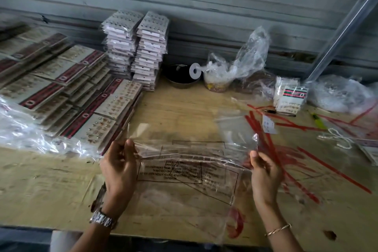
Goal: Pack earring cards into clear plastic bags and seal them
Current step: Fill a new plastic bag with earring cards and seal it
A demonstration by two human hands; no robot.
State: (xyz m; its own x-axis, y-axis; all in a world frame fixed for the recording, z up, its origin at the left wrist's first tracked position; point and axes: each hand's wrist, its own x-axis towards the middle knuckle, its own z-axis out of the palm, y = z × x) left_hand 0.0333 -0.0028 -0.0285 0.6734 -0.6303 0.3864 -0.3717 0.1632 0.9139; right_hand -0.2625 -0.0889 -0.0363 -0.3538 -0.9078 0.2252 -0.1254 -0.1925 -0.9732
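Between my two hands, above the wooden table [178, 106], hangs a sheaf of clear plastic bags [190, 168] with black warning print. My left hand [119, 168] grips its left edge with thumb on top. At the right edge my right hand [264, 172] pinches the plastic. Earring cards [114, 104] with red and black stripes lie in overlapping rows at the left. Behind them, against the wall, stand two tall stacks of bagged cards [135, 47].
Red peel strips [286, 149] litter the table at the right, with a small card stack [289, 96] and crumpled plastic [339, 93] behind. A dark bowl [181, 76], a white spool [194, 71] and a bag of small parts [233, 67] sit at the back. Loose plastic [22, 129] lies at the left.
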